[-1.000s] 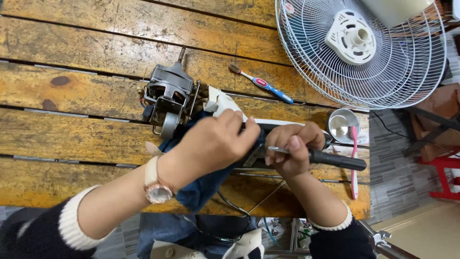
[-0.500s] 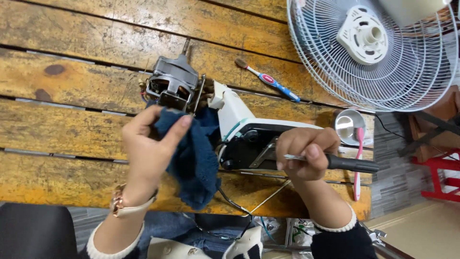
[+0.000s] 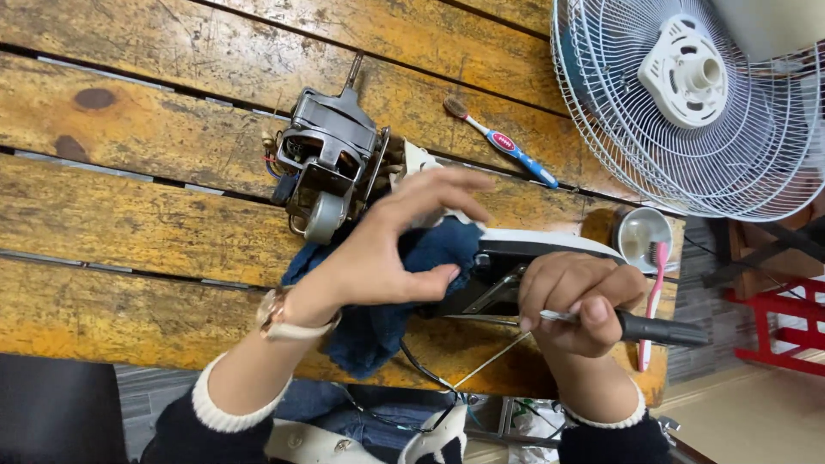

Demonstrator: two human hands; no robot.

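A dismantled fan motor (image 3: pixel 331 167) is laid on the wooden bench (image 3: pixel 129 215), its metal shaft pointed away toward the far planks. A white and black housing (image 3: pixel 524 258) is joined to the motor and is stretched toward the right along the bench.

The left hand (image 3: pixel 391 249) is pressed onto a dark blue cloth (image 3: pixel 387 301); the thumb is tucked against the cloth and the fingers are spread over it and over the white part of the housing. The cloth is bunched just beside the motor and is draped over the near edge of the bench. A watch (image 3: pixel 279 314) is worn on the left wrist.

The right hand (image 3: pixel 576 301) is closed around a black-handled tool (image 3: pixel 657 329), held crosswise just in front of the black part of the housing. The working end of the tool is hidden by the fingers, so contact with the housing cannot be told.

A blue and red toothbrush (image 3: pixel 507 142) is laid on the bench beyond the housing. A small metal cup (image 3: pixel 640 234) is set near the right end of the bench, with a pink toothbrush (image 3: pixel 653 296) beside it. A white fan grille (image 3: pixel 696 94) is seen at the upper right.
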